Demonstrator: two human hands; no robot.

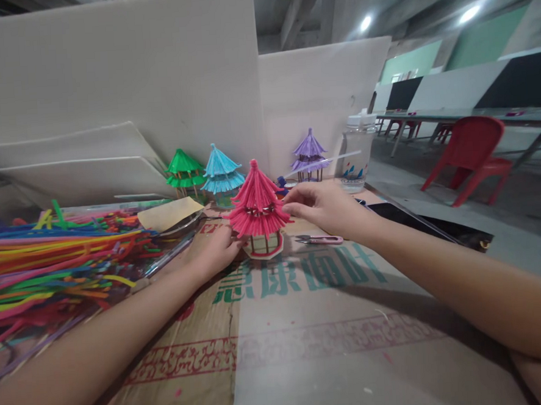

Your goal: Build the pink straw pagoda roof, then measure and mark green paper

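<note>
Your pink pavilion [258, 212] stands upright on the cardboard [307, 359], between your two hands and ahead of the snips' [321, 240] blade end. Your left hand [221, 251] lies low beside the base [271, 254]; its fingertips are partly hidden, so whether they grip the base or only rest by it cannot be told. Your right hand [323, 205] is at the roof's right edge, thumb and forefinger tips close together; whether they are clamped on a strip cannot be confirmed.

Progress, as judged: the main assembly appears done. Base, posts [267, 244], lower tier [260, 221] and upper tier [255, 188] are all in place, and the peak is closed. What is left looks to be small adjustment at most; no missing part is evident from this side, and the far side is not shown. The green model [183, 169], blue model [221, 169] and purple model [310, 154] behind it show the same two-tier form.

Condition: the pavilion shows no obvious lean. Its fuzzy pink strips fan down from the peak, the lower tier flaring wider, with slightly uneven ends. Dark posts meet a pale base. No damage noted.
</note>
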